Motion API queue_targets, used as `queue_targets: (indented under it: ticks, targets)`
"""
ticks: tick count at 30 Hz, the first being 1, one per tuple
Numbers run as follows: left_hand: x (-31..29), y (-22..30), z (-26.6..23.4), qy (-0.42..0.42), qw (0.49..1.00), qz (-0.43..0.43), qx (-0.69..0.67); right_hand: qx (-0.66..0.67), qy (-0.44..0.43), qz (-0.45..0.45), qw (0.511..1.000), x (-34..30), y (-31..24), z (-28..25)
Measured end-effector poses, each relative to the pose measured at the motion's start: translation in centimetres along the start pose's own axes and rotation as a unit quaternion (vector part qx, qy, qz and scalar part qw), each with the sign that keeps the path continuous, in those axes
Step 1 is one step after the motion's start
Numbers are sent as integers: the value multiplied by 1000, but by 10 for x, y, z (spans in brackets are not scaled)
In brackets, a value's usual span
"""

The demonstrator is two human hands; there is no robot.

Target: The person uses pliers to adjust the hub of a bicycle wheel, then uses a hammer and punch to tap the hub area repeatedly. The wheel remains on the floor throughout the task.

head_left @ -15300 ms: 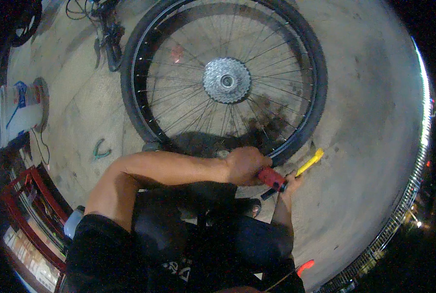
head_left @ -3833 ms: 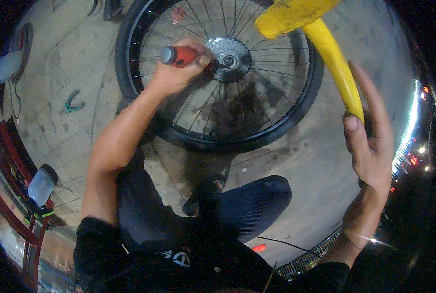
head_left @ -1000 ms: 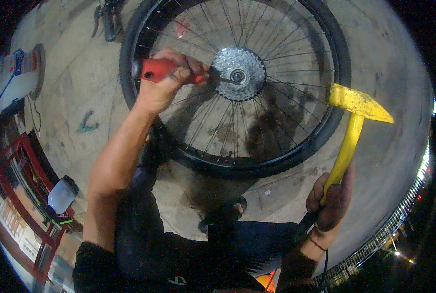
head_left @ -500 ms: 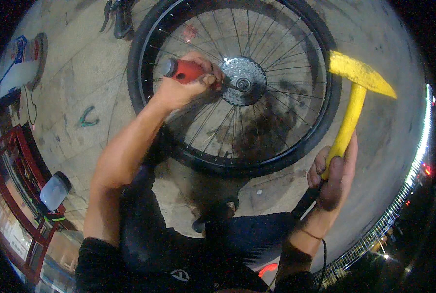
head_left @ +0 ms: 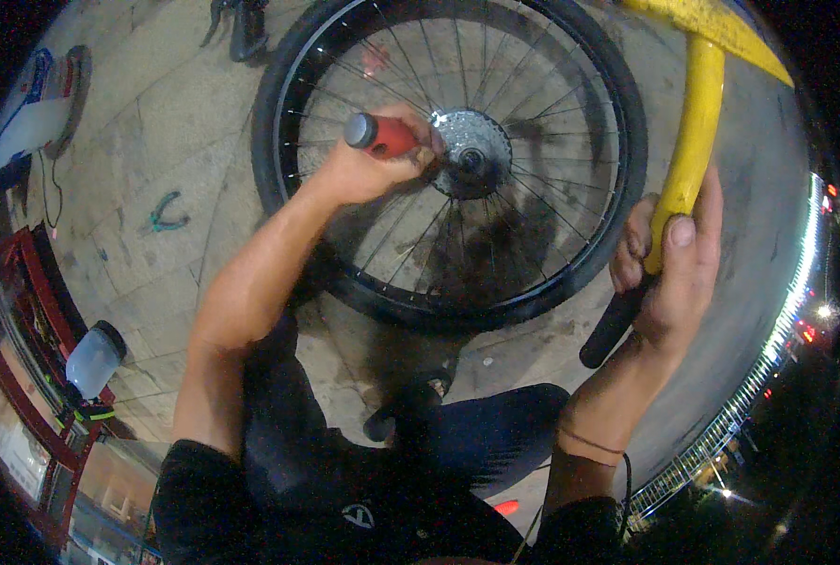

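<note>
A spoked bicycle wheel (head_left: 634,179) with a black tyre lies flat on the ground in front of me. Over its left spokes, my left hand (head_left: 359,179) is closed around a screwdriver (head_left: 393,137) with a red handle and grey end cap. Its shaft is mostly hidden by the hand, beside the silver cassette (head_left: 488,143) at the hub. To the right of the wheel, my right hand (head_left: 683,282) grips a yellow hammer (head_left: 695,127) low on its handle, near the black grip. The pointed hammer head is raised and partly cut off by the upper edge.
Green-handled pliers (head_left: 165,220) lie on the paving at left. Beyond them stands a white and blue container (head_left: 39,118). A translucent bottle (head_left: 95,363) sits beside a dark red frame (head_left: 55,315) at the lower left. A black object (head_left: 248,33) lies past the wheel.
My right hand has lifted the hammer up and to the right, toward the camera. The screwdriver handle has shifted slightly right and its end cap faces me more.
</note>
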State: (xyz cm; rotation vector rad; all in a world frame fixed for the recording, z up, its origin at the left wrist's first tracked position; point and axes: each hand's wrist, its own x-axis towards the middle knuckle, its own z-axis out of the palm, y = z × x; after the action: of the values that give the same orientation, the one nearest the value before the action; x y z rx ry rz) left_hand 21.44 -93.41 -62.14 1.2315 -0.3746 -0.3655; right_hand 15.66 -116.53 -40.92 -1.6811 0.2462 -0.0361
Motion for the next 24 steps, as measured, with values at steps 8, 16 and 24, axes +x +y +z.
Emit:
queue_targets:
  ticks: [8,16,24]
  targets:
    - [-7,6,9,41,996,-16,-80,-54,-11,2,999,1,-9,-4]
    - [-9,-2,4,33,999,-10,-28,-136,-32,14,990,-8,6,-16]
    - [-7,9,14,56,998,-2,-16,-78,-7,58,995,-27,20,-20]
